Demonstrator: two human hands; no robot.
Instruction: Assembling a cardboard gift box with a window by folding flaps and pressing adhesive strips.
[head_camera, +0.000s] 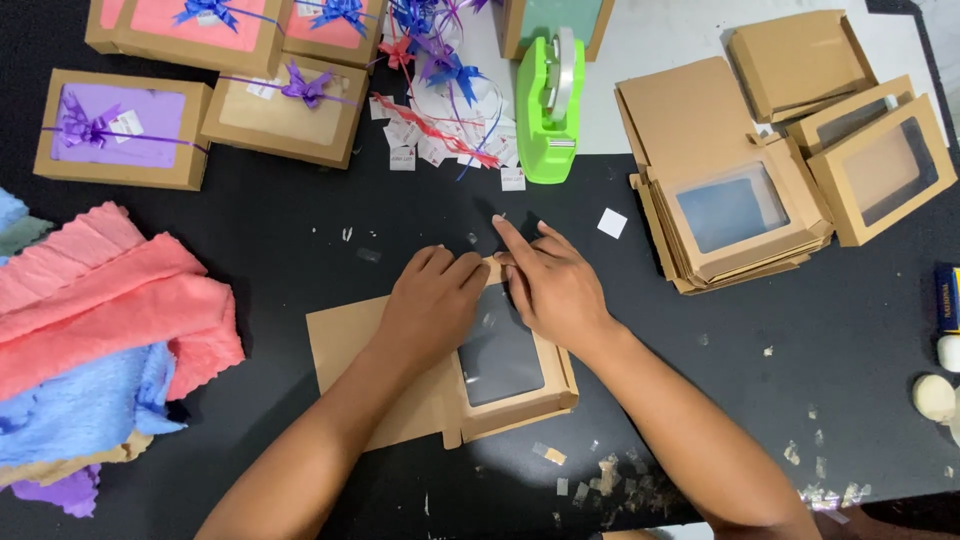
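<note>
A brown cardboard box (500, 395) with a clear window in its lid lies open and partly folded on the black table, near the front centre. My left hand (432, 305) presses flat on the box's left part, fingers together. My right hand (548, 285) rests on the far right edge of the windowed lid, its index finger stretched forward over the table. Neither hand grips anything.
Pink, blue and purple cloths (100, 330) are piled at the left. Finished ribboned boxes (125, 130) sit at the back left, with loose bows and tags (430, 100) beside a green tape dispenser (548, 110). Flat windowed boxes (740, 210) are stacked at the right.
</note>
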